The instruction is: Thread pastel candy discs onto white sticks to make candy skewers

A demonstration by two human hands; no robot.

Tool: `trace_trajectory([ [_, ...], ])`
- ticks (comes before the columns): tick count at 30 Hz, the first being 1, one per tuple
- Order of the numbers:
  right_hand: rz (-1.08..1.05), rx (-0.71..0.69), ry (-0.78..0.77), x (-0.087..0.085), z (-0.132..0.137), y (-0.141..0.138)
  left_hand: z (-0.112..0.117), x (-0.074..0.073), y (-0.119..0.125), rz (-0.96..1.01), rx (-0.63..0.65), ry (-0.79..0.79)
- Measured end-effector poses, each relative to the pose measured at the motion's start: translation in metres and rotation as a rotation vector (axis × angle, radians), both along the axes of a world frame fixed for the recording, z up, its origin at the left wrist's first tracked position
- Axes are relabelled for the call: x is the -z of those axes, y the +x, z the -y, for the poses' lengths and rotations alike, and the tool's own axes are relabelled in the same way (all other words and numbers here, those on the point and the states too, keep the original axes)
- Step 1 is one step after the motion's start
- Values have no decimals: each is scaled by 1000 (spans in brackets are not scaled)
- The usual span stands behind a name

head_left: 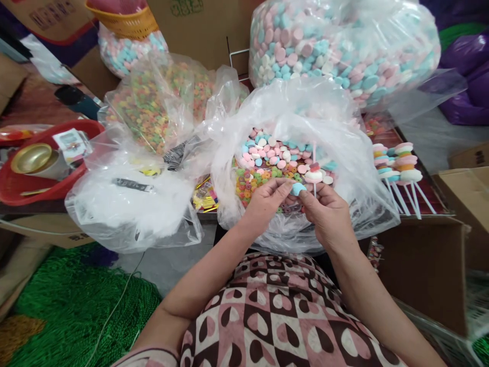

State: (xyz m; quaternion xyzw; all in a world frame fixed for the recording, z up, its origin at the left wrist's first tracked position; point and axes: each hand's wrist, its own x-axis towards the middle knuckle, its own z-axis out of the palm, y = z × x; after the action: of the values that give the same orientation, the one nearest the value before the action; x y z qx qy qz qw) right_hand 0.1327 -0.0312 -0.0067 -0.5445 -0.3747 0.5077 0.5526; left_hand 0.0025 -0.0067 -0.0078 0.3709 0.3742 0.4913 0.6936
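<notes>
Two bare hands are observed at work over an open plastic bag (369, 186). A blue sweet (298, 189) is pinched between the fingertips of the left hand (267, 198), which is closed down to that small grip. The right hand (331, 208) is likewise closed, its fingers curled; the lower end of a white stick (315, 189) is held between thumb and forefinger, while the thumb tip is set against the blue sweet. A white sweet (314, 176) and a small red piece (314, 167) are already threaded on the stick.

Inside the bag, pink, white and blue sweets (272, 153) are heaped beyond a layer of coloured rings (248, 181) (the sorting is not strict, as some are mixed at the border). Loaded sticks (405, 162) are laid together to the right of the bag. A large bag of similar sweets (344, 56) is placed behind. To the left, a bag of rings (147, 104) and a red basin (15, 191), in which a gold bowl (34, 157) is kept, are noted.
</notes>
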Motion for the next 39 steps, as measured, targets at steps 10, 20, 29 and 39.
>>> trace_trajectory([
  [10, 8, -95, 0, -2, 16, 8, -8, 7, -3, -18, -104, -96],
  [20, 280, -323, -111, -5, 61, 18, -16, 9, -12, 154, -123, -94],
  [29, 289, -281, -208, -7, 58, 20, -12, 20, -10, -50, -181, 208],
  [39, 241, -233, -240, -18, 60, 10, 0, 27, -6, -271, -265, 426],
])
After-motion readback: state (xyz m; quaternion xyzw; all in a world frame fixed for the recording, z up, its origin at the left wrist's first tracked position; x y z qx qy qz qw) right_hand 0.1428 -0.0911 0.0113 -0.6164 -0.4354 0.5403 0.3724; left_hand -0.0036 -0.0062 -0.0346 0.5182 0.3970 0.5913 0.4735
